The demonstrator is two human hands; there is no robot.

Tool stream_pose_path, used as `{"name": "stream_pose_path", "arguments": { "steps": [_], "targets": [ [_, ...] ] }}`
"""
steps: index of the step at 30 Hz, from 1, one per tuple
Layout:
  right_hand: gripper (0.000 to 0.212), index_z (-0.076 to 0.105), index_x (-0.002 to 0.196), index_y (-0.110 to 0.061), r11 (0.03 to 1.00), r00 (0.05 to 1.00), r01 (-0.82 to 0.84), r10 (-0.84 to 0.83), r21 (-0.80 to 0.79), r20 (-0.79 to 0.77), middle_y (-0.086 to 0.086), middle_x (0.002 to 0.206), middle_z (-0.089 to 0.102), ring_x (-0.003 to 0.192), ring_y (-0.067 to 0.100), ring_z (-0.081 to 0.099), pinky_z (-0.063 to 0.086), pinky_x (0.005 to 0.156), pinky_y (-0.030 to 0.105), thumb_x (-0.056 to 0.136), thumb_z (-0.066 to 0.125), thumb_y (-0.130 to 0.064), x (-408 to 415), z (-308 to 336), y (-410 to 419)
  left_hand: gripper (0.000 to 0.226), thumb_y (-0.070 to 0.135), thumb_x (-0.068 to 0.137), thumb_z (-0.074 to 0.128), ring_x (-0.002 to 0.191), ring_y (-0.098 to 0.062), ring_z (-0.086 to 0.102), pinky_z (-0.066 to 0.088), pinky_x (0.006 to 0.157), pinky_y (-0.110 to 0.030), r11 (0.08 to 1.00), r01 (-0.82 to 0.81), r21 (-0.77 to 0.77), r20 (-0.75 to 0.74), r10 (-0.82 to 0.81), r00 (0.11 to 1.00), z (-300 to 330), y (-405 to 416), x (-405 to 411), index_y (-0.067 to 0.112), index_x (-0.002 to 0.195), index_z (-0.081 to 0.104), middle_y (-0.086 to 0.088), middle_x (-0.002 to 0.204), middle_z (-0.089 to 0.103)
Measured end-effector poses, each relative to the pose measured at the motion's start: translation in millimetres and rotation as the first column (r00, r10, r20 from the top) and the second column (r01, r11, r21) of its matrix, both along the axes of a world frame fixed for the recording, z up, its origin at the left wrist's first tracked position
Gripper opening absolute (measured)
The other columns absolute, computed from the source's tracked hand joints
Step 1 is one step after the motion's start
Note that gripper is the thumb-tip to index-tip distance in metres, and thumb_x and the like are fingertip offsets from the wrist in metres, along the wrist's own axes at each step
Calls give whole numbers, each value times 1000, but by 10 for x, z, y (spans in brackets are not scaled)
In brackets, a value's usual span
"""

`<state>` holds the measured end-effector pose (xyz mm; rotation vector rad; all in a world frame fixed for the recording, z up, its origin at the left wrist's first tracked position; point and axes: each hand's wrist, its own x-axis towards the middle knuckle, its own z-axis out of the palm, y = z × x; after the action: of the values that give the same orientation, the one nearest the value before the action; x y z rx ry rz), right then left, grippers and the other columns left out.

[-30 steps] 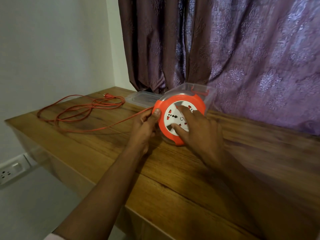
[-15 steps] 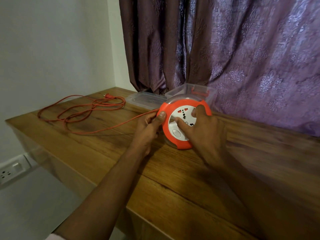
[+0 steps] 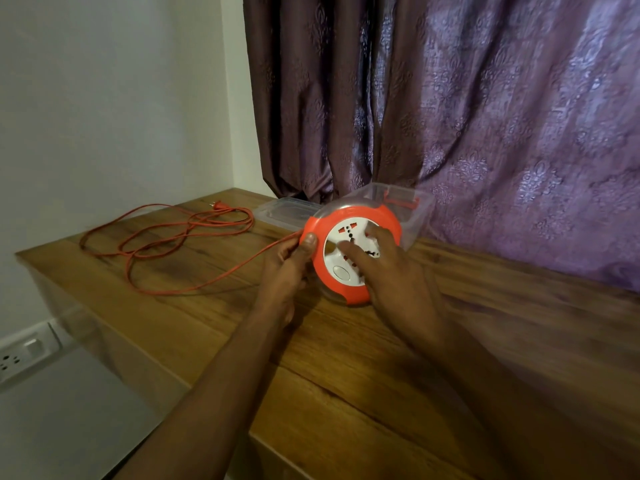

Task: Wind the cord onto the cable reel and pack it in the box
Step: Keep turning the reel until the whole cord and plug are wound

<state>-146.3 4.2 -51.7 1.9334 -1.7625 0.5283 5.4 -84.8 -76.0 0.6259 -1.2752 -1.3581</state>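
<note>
- Left hand (image 3: 284,268) is gripping cable reel (image 3: 353,251) rim, thumb on top.
- Right hand (image 3: 391,275) fingers are lying spread on reel face.
- Reel is standing tilted on table (image 3: 346,375); cord (image 3: 166,244) is lying loose at left.
- Clear box (image 3: 412,216) is sitting behind.

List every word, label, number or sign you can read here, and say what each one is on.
None can be read.
Reel: its white face shows only socket holes, orange shutters and an oval button; any marking is too small to tell.
Wall socket: no print visible.
Clear box and lid: no label visible.
Cord and plug: no print visible.
</note>
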Motion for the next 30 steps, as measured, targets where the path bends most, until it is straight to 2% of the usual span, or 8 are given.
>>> {"name": "stream_pose_path", "arguments": {
  "steps": [6,11,15,18,20,24,28,30],
  "targets": [
    [66,20,143,-53,997,999,-28,30,73,-25,9,158,15,123,34,51,55,81,44,96,52,-20,-5,18,0,22,39,93,62,77,-12,78,63,63,-29,1000,14,19,-22,-14,1000,32,8,23,48,80,78,9,88,81],
    [62,21,142,-53,998,1000,0,1,61,-14,6,157,17,122,33,52,54,78,42,94,50,-25,-6,19,11,12,52,77,64,79,-13,78,63,71,-35,1000,12,19,-11,-12,1000,39,5,14,53,80,76,11,88,81],
    [64,19,142,-54,998,998,56,-55,31,-16,9,148,34,102,31,63,54,62,38,92,51,-30,4,5,-15,15,49,80,64,83,-15,78,64,69,-31,1000,30,1,-29,-30,999,34,8,16,47,85,78,6,93,81],
    [63,24,140,-51,994,995,94,-92,-52,45,4,118,52,76,25,66,50,50,32,87,58,-49,22,14,-11,17,50,79,65,87,-14,78,61,65,-26,999,52,8,-31,-52,998,38,28,7,45,87,79,6,96,81],
    [62,22,140,-50,991,990,119,-115,-53,82,1,112,53,77,25,66,53,54,34,86,51,-60,18,-3,-37,18,51,77,65,90,-16,77,61,66,-29,999,46,18,-20,-45,999,35,37,-8,44,87,79,7,97,81],
    [63,24,137,-49,987,964,152,-137,-49,229,-3,118,61,87,27,67,55,67,39,81,42,-73,26,-8,-61,27,49,81,66,99,-26,76,62,82,-45,1000,29,-3,-23,-29,999,20,51,-24,32,97,79,-2,104,80],
    [64,28,135,-45,988,950,140,-114,-70,291,-3,109,68,85,24,68,55,68,37,80,43,-74,71,-31,-62,26,48,83,66,96,-23,77,63,75,-35,999,50,-17,-19,-50,999,31,61,-7,32,98,79,-3,105,80],
    [61,36,131,-42,979,947,171,-133,-109,291,-3,95,71,76,23,69,52,60,31,79,46,-73,91,-25,-62,26,49,83,66,95,-23,77,63,74,-34,999,48,-18,-13,-48,999,32,64,-11,34,99,79,-2,104,80]
  ]
}}
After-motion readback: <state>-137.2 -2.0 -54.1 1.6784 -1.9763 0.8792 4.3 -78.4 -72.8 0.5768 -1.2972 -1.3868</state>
